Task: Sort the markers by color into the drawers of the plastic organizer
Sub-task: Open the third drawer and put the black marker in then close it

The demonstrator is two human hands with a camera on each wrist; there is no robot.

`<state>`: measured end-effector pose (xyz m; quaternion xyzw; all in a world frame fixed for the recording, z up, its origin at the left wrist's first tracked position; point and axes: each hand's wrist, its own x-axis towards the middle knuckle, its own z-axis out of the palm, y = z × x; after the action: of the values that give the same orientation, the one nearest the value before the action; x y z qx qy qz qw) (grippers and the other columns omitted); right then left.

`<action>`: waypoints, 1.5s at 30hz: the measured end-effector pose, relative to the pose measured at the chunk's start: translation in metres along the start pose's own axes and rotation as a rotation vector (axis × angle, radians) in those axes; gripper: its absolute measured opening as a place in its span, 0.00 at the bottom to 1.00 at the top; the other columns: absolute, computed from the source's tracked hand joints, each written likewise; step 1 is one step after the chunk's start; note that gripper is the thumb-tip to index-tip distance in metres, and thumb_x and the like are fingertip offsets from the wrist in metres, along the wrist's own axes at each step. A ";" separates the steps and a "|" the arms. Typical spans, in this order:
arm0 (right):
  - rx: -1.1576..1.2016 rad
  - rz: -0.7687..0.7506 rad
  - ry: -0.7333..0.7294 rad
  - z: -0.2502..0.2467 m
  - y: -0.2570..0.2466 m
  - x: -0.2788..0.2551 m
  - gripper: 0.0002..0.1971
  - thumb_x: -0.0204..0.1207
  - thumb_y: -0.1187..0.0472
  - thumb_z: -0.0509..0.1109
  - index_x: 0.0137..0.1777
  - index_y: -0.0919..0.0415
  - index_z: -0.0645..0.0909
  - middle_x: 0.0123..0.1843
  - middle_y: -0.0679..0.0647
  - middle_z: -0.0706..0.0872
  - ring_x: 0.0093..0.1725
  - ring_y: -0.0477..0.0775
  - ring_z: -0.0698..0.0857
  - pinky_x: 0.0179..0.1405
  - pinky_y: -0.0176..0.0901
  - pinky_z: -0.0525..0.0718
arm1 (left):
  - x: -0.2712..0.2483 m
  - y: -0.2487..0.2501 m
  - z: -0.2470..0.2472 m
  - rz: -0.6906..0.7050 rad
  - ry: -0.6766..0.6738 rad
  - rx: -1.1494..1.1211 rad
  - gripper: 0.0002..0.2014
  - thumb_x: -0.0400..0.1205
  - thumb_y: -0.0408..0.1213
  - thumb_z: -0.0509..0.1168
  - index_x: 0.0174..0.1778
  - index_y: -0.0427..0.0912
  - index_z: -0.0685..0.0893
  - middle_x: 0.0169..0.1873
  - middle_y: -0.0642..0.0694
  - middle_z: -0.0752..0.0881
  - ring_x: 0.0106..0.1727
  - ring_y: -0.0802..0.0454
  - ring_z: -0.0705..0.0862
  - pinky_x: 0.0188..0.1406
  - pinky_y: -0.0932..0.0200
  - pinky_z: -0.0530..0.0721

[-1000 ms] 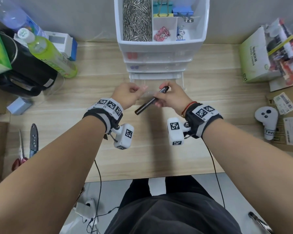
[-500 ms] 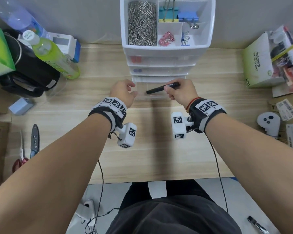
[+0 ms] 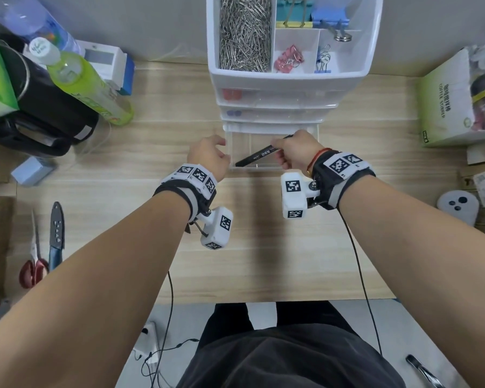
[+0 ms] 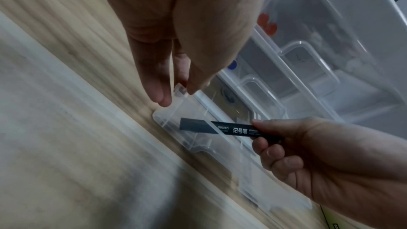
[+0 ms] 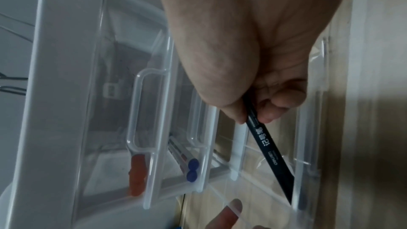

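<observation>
The white plastic organizer (image 3: 291, 77) stands at the back of the desk with its clear bottom drawer (image 3: 266, 168) pulled out. My right hand (image 3: 289, 152) pinches a black marker (image 3: 256, 156), slanted with its free end down in the drawer's left front. The right wrist view shows the black marker (image 5: 268, 145) reaching to the drawer floor. My left hand (image 3: 207, 155) pinches the drawer's left front corner (image 4: 180, 91) between thumb and fingers. Red markers (image 5: 137, 175) lie in the top drawer and blue markers (image 5: 191, 168) in the second; both drawers are pushed in.
The organizer's top tray holds paper clips (image 3: 245, 32) and binder clips. A green bottle (image 3: 81, 82) and a black bag (image 3: 39, 113) stand at the left, scissors (image 3: 32, 264) and a knife (image 3: 56, 233) nearer. A green box (image 3: 443, 107) and a white controller (image 3: 457, 205) sit right.
My right hand has carried the black marker from above the drawer down into it, free end lowered. My left hand has shifted to the drawer's left front corner.
</observation>
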<state>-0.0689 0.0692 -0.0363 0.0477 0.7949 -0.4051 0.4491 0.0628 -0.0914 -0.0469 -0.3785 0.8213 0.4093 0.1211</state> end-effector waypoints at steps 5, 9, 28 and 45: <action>-0.068 -0.014 0.035 0.012 -0.002 0.010 0.08 0.80 0.64 0.72 0.40 0.67 0.81 0.27 0.57 0.82 0.24 0.52 0.79 0.31 0.44 0.83 | 0.000 -0.004 -0.002 -0.014 -0.008 0.015 0.19 0.76 0.30 0.63 0.62 0.50 0.83 0.38 0.50 0.91 0.41 0.45 0.91 0.47 0.47 0.91; -0.193 -0.040 0.008 0.034 -0.005 0.017 0.12 0.80 0.61 0.71 0.39 0.68 0.86 0.29 0.56 0.86 0.29 0.53 0.83 0.46 0.49 0.85 | 0.001 -0.007 -0.003 -0.017 -0.020 0.034 0.17 0.77 0.33 0.66 0.60 0.51 0.84 0.37 0.50 0.91 0.40 0.48 0.91 0.47 0.49 0.90; -0.167 -0.230 -0.156 0.070 -0.013 0.014 0.26 0.82 0.63 0.66 0.80 0.58 0.71 0.74 0.58 0.80 0.62 0.57 0.84 0.69 0.62 0.82 | 0.001 -0.010 -0.006 -0.034 -0.065 -0.032 0.14 0.78 0.36 0.65 0.58 0.55 0.83 0.40 0.50 0.92 0.41 0.47 0.91 0.49 0.48 0.90; -0.488 -0.003 0.150 -0.080 0.030 -0.034 0.25 0.69 0.67 0.76 0.66 0.56 0.76 0.56 0.55 0.85 0.53 0.57 0.83 0.45 0.44 0.80 | -0.009 0.015 -0.017 -0.028 -0.226 0.192 0.71 0.59 0.37 0.88 0.87 0.50 0.41 0.84 0.40 0.63 0.80 0.39 0.69 0.78 0.40 0.71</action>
<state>-0.0896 0.1543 -0.0068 -0.0336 0.9003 -0.1972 0.3866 0.0597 -0.0944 -0.0229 -0.3278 0.8325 0.3671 0.2543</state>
